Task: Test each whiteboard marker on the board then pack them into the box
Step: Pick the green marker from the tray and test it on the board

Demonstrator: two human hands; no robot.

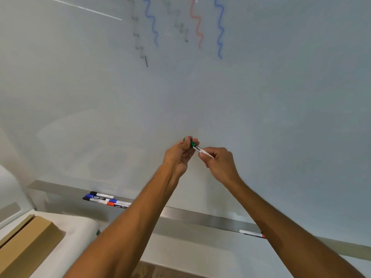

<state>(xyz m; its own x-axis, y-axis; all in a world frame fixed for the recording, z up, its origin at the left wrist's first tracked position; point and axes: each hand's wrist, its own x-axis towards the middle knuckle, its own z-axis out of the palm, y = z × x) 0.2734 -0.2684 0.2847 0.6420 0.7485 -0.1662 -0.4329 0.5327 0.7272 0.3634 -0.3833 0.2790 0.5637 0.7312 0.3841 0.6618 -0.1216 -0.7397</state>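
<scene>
Both hands hold one green whiteboard marker [197, 147] in front of the whiteboard [261, 97]. My left hand [179, 155] grips its green cap end. My right hand [219, 163] grips the white barrel. Wavy test lines in black, blue and red [197, 23] run down the top of the board. Several capped markers [106, 199] lie on the metal tray [200, 216] at the lower left, partly behind my left forearm. One more marker [251, 233] with a red end lies on the tray to the right. A brown cardboard box [28, 241] sits at the bottom left.
The box rests on a white surface [76, 233] below the board's left end. A strip of wooden floor [160, 271] shows at the bottom between my forearms.
</scene>
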